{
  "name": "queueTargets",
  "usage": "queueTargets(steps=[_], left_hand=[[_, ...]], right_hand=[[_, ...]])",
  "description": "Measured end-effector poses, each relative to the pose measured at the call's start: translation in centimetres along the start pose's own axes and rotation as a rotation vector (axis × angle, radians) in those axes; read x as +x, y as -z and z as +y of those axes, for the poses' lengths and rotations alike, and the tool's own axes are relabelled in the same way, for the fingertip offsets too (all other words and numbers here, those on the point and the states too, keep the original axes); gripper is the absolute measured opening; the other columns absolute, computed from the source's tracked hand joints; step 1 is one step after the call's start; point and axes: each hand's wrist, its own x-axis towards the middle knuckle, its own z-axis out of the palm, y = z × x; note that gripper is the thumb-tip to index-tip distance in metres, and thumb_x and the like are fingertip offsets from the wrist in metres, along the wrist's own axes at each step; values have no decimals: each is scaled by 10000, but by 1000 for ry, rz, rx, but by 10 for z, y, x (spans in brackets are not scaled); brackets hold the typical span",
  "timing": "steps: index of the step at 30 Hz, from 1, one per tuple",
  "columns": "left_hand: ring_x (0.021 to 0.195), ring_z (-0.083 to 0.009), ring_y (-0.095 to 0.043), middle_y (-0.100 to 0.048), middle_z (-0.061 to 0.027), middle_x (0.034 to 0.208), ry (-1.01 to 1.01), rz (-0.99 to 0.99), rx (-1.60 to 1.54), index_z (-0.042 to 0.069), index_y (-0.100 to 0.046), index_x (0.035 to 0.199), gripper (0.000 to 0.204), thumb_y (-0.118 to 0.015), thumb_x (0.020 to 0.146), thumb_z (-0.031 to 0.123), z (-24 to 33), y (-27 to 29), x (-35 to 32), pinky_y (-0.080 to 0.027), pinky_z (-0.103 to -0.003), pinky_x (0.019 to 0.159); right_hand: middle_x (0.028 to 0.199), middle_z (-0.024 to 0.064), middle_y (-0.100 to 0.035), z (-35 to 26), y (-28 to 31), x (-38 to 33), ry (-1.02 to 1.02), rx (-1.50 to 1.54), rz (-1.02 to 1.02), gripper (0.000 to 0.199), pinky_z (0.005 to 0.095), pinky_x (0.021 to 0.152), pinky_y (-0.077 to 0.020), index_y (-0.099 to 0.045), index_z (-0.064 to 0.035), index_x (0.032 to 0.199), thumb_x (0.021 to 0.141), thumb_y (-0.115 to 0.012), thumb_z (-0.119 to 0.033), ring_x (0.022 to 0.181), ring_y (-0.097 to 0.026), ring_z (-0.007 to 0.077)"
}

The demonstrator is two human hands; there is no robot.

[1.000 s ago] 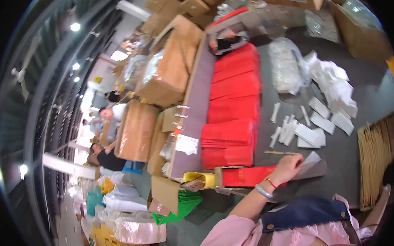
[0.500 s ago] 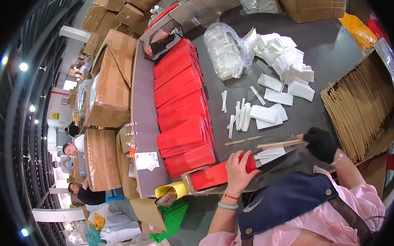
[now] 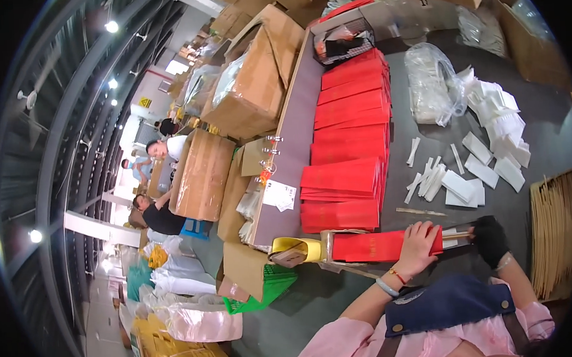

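My left hand (image 3: 418, 248) lies over the right end of a red paper sleeve (image 3: 362, 246) on the near side of the table, fingers bent across it and gripping its mouth. From the right, my right hand (image 3: 491, 240), in a black fingerless glove, grips thin wooden sticks (image 3: 457, 235) that look like chopsticks. Their left ends meet the sleeve's mouth; whether they are inside is hidden. A white paper packet (image 3: 450, 243) shows just below the sticks, partly covered. The red sleeve rests in a shallow cardboard holder (image 3: 327, 248) with a yellow tape roll (image 3: 311, 249) beside it.
Red sleeves (image 3: 348, 144) lie in overlapping piles along the partition (image 3: 284, 134). White packets (image 3: 497, 118) and narrow white strips (image 3: 433, 181) are scattered beyond my hands, near a clear plastic bag (image 3: 429, 86). At right stands a box of wooden sticks (image 3: 556, 237). Other people are at far left.
The view has swung, shifting the scene rightward. My right hand has brought the sticks left and level, up to the sleeve's mouth. My left hand remains on the sleeve.
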Motion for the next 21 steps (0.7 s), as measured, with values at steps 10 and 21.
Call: queueTargets(steps=[10,21], left_hand=[[1100,-314,-478,-518,-124,1166,-29,3,-25,21,-541,1240,721,-807,581,140,-2,-11,6,-412,-415,936],[1092,-318,-482,-523,-132,1159,-56,14,-63,63,-554,1245,656,-755,626,146,1,-17,10,-412,-419,915]], right_hand=[[838,143,-589,9,-24,7,159,-26,-36,211,372,692,-488,-601,-41,838,652,-699,-39,775,-592,310],[861,125,-572,-22,-66,8,123,188,-36,310,353,679,-484,-553,-50,899,658,-749,-55,767,-588,315]])
